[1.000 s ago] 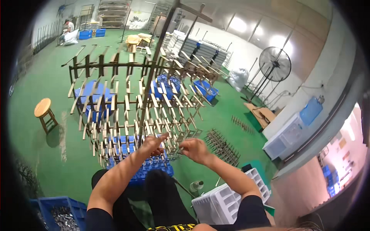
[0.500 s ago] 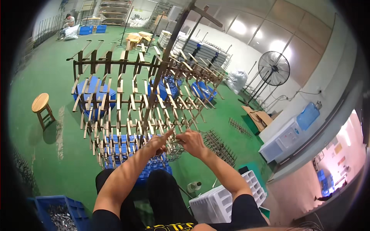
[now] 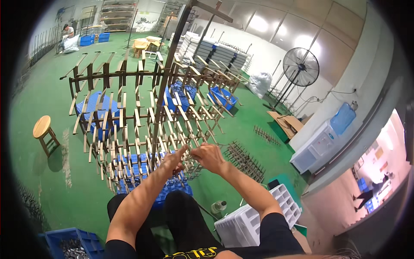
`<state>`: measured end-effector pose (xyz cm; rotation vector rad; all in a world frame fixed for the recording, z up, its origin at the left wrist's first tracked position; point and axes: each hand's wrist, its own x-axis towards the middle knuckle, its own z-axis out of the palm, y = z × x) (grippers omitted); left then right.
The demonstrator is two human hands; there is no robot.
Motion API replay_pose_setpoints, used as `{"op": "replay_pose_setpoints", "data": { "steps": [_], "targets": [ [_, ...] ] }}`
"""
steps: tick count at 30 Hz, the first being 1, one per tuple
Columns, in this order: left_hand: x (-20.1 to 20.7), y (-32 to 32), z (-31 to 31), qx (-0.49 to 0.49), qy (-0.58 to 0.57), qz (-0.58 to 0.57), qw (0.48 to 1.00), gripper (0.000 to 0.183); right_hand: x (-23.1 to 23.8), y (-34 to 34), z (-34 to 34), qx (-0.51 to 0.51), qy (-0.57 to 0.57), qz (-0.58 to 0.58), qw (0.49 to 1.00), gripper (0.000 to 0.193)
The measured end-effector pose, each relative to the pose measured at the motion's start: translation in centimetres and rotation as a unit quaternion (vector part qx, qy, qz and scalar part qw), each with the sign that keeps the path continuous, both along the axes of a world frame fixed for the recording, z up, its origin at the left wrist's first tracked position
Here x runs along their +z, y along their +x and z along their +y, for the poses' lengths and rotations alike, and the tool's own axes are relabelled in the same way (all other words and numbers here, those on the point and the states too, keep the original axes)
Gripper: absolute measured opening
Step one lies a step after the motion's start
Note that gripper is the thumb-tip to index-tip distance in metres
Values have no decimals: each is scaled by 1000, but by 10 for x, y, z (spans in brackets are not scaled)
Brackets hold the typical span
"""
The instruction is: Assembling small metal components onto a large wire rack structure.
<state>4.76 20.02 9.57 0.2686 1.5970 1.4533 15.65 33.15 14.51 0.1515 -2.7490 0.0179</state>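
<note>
Both hands meet at the lower rungs of a tall hanging rack (image 3: 146, 116): the left hand (image 3: 174, 159) is loosely curled with its forefinger stretched up toward a slat, and the right hand (image 3: 210, 156) is closed, fingers pinched around something too small to make out, right beside the left. That rack stands directly ahead, a dark metal pole carrying tiers of thin, flat, tan strips that splay outward like branches. Beneath it lies a glossy green floor (image 3: 51, 172), scuffed pale in patches. Blue plastic crates (image 3: 97, 114) with latticed walls sit under the rack, and another blue crate (image 3: 71, 244) of dull metal pieces is at lower left. A round wooden stool (image 3: 43, 129) stands left; a white gridded tray (image 3: 254, 216) lies right. Farther off, a black pedestal fan (image 3: 300, 67) stands against the pale wall.
</note>
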Motion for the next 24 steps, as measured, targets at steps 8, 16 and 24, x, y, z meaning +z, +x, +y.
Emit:
{"op": "replay_pose_setpoints", "data": {
  "steps": [8, 16, 24],
  "targets": [
    [-11, -3, 6, 22, 16, -37, 999, 62, 1, -4, 0, 2, -25, -4, 1000, 6],
    [-3, 10, 3, 41, 53, -29, 997, 55, -4, -6, 4, 14, -30, 13, 999, 5],
    [-21, 2, 10, 58, 76, -48, 994, 55, -2, -4, 3, 28, -107, 57, 992, 16]
  ]
}}
